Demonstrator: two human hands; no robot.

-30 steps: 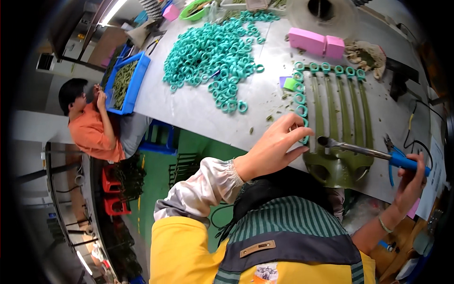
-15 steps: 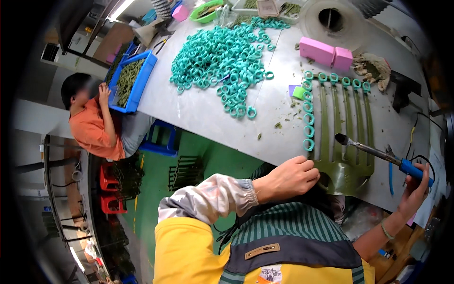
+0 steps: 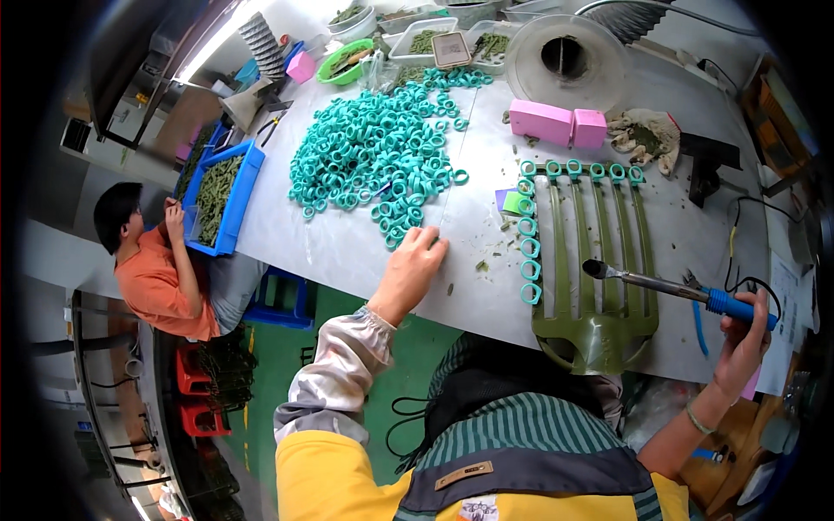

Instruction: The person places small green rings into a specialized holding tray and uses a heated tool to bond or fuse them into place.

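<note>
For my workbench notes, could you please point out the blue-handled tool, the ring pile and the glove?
Blue-handled tool (image 3: pixel 673 286): head view, metal shaft.
Ring pile (image 3: pixel 369 152): head view, its middle.
Glove (image 3: pixel 667 141): head view, pale cloth, right side.

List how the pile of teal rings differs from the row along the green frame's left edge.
The pile is a jumbled heap; the row is a single line. The pile holds far more rings than the row. The pile lies left of the green frame, the row along its edge. Both consist of teal rings.
</note>
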